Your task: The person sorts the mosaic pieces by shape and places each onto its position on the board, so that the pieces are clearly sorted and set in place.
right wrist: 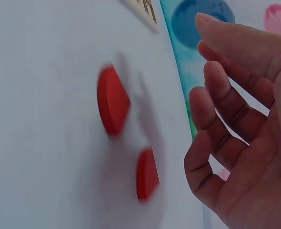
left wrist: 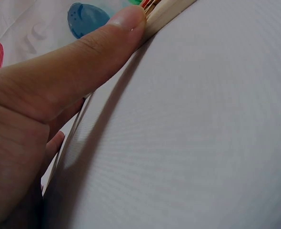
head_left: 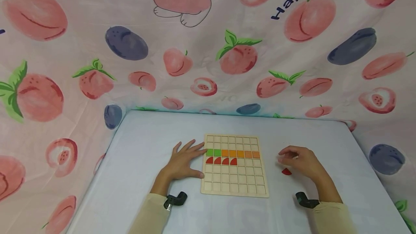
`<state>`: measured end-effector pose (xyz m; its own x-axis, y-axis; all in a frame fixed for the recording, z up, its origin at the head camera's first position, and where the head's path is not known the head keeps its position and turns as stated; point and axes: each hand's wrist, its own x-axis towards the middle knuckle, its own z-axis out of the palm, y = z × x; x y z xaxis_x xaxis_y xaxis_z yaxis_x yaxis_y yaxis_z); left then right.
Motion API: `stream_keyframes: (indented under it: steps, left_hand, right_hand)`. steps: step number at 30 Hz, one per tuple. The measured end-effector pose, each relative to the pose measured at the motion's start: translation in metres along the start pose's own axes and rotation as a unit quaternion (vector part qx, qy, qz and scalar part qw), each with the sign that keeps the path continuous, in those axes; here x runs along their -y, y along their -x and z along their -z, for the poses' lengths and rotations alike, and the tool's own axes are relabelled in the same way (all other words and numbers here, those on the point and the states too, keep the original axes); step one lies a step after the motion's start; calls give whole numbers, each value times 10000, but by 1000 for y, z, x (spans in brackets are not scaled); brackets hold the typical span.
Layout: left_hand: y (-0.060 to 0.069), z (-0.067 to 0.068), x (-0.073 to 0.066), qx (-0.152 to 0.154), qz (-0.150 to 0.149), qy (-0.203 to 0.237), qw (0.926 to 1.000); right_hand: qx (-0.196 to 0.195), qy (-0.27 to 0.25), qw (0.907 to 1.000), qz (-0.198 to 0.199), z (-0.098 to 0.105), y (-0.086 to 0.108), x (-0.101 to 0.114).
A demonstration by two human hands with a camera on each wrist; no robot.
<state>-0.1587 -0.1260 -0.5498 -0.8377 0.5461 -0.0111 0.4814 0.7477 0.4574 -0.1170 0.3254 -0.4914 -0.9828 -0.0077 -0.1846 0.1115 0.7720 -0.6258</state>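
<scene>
A wooden grid board [head_left: 234, 187] lies flat on the white table. One of its rows holds green squares [head_left: 213, 152] and orange squares [head_left: 240, 154]; the row below has several red quarter-circle pieces [head_left: 221, 160] at its left end. My left hand [head_left: 182, 163], fingers spread, touches the board's left edge with its thumb and fingertips. To the right of the board, my right hand [head_left: 303, 160] hovers with loosely bent fingers and no piece visible in it. Two loose red quarter-circle pieces show in the right wrist view, a nearer one [right wrist: 114, 100] and another [right wrist: 147, 174].
The white tabletop [head_left: 156, 129] runs back to a fruit-printed cloth [head_left: 201, 46] that hangs behind and along the sides. Black wrist cameras sit on the left wrist [head_left: 176, 199] and the right wrist [head_left: 306, 200].
</scene>
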Motion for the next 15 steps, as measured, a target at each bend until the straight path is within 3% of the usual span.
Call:
stream_keyframes:
  steps: [9, 15]
  left_hand:
    - [0, 1, 0, 13, -7, -4, 10000]
    - [0, 1, 0, 17, 30, -2, 10000]
  right_hand:
    - [153, 242, 9993, -231, 24, 11, -29]
    - [267, 359, 9985, -329, 29, 13, -47]
